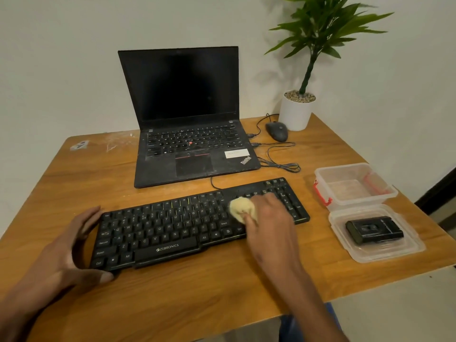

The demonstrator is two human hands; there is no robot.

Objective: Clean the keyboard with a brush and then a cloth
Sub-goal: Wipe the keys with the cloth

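I am pressing a bunched pale yellow cloth (240, 208) onto the black Zebronics keyboard (172, 233) with my right hand (265, 215), my fingers curling round the wad so that only its left part is showing. The cloth is sitting on the keys toward the right end of the main block, just left of the number pad. My left hand (74, 245) is bracing the keyboard's left end, fingers spread wide along the far corner and thumb lying against the near corner, holding it steady rather than gripping anything else. The keyboard is lying slightly askew on the wooden table (185, 299), its cable running back toward an open ThinkPad laptop (187, 119) whose screen is dark. Behind the laptop's right side a black mouse (276, 131) is resting next to a white potted plant (299, 104). To the right of the keyboard a clear plastic container (355, 185) with red clips is standing open, and just in front of it its lid (377, 234) is carrying a small black object (373, 229), possibly the brush, though it is too blurred for me to be sure.
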